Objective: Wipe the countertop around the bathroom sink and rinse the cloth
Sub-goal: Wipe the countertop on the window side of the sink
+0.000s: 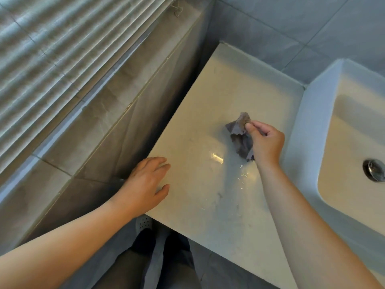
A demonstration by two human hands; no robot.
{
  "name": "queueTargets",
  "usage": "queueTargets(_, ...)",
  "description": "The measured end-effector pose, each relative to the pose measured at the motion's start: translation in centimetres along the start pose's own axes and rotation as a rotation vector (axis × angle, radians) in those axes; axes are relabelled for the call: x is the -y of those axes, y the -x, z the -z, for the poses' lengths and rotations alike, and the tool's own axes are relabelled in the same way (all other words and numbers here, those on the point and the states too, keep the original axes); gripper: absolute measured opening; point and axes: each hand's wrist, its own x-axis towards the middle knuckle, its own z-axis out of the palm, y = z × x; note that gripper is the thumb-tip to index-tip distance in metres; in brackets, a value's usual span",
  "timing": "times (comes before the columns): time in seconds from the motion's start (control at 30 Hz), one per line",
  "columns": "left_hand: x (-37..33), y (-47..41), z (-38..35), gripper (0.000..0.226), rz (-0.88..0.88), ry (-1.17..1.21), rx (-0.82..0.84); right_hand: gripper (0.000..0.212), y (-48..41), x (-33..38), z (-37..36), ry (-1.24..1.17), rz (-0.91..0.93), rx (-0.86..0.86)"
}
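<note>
A pale stone countertop [220, 90] runs from the corner wall toward me, with wet streaks near its middle. My right hand [265, 141] pinches a crumpled grey-purple cloth [239, 132] between thumb and fingers; the cloth hangs down onto the counter just left of the sink. My left hand [145, 184] rests on the counter's left front corner with fingers spread and relaxed, holding nothing. The white rectangular sink [308, 113] stands at the right, its chrome drain plug [374, 170] visible in the basin.
A grey tiled ledge [93, 126] and a low tiled wall border the counter on the left, with pleated blinds [52, 49] above. Grey wall tiles [291, 28] close off the back. My legs and the floor show below the counter's front edge.
</note>
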Motion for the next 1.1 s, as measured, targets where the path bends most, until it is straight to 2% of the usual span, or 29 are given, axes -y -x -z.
queueTargets(0.13, -0.3, -0.5, -0.6, 0.061, -0.015, -0.01, 0.02, 0.02, -2.1, -3.0, -0.2, 0.198, 0.054, 0.078)
queueTargets(0.33, -0.3, -0.8, -1.1, 0.061, -0.038, -0.062, 0.037, 0.025, 0.8, -6.2, -1.7, 0.356, 0.244, 0.049)
queueTargets(0.53, 0.2, -0.9, -0.9, 0.064, -0.063, -0.102, 0.056, 0.022, 8.1, -6.1, -3.1, 0.362, 0.335, 0.215)
queueTargets(0.67, 0.3, -1.0, -0.7, 0.063, -0.084, -0.131, 0.061, 0.02, 12.1, -5.9, -3.3, 0.311, 0.307, 0.303)
queueTargets(0.73, 0.3, -0.9, -0.6, 0.063, -0.092, -0.123, 0.058, 0.02, 13.1, -5.1, -2.9, 0.248, 0.221, 0.326)
queueTargets(0.83, 0.3, -0.9, -0.7, 0.065, -0.094, -0.118, 0.052, 0.028, 13.0, -3.3, -1.7, 0.092, 0.113, 0.24)
queueTargets(0.93, 0.3, -0.9, -0.8, 0.065, -0.096, -0.113, 0.043, 0.03, 10.3, -2.5, 0.3, 0.059, 0.138, 0.037)
queueTargets(1.03, 0.3, -0.9, -0.9, 0.065, -0.097, -0.118, 0.049, 0.021, 6.0, -3.7, 2.8, 0.164, 0.101, -0.1)
queueTargets(1.1, 0.2, -1.0, -0.9, 0.065, -0.091, -0.124, 0.048, 0.026, 4.2, -5.2, 3.8, 0.353, 0.068, -0.079)
